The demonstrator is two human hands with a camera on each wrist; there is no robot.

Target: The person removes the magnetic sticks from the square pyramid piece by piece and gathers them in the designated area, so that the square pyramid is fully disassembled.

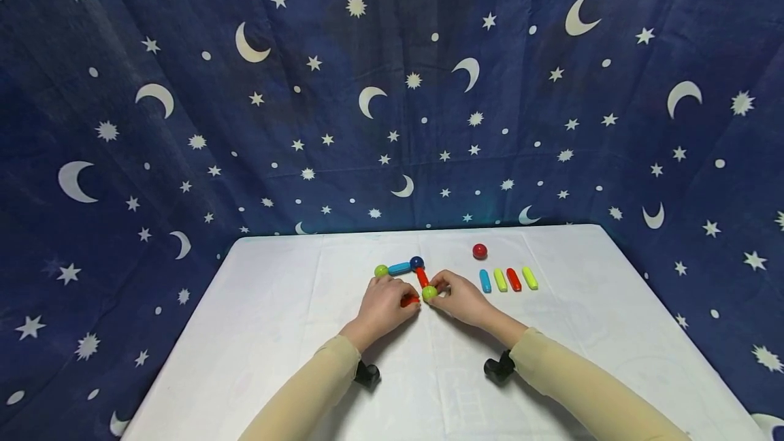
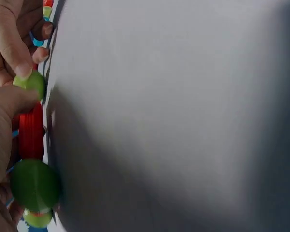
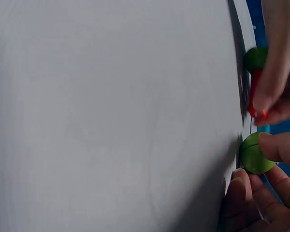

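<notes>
My left hand [image 1: 384,306] grips a red rod [image 1: 410,300] that carries a dark green ball [image 2: 36,184] on its other end; the head view does not show that ball. A light green ball [image 1: 430,293] is pinched between the thumb and fingers of my right hand [image 1: 461,298]. From this ball a second red rod [image 1: 422,278] runs back to a dark blue ball [image 1: 416,263]. There a blue rod [image 1: 400,268] leads left to another light green ball [image 1: 382,270]. In the right wrist view, a small gap separates the held rod's bare end from the pinched ball [image 3: 257,153].
On the white table [image 1: 275,332], right of my hands, lie a blue rod [image 1: 485,281], two yellow-green rods [image 1: 500,280] and a red rod [image 1: 514,280]. Behind them sits a red ball [image 1: 480,251]. A dark blue curtain [image 1: 343,121] with moons and stars hangs beyond the table.
</notes>
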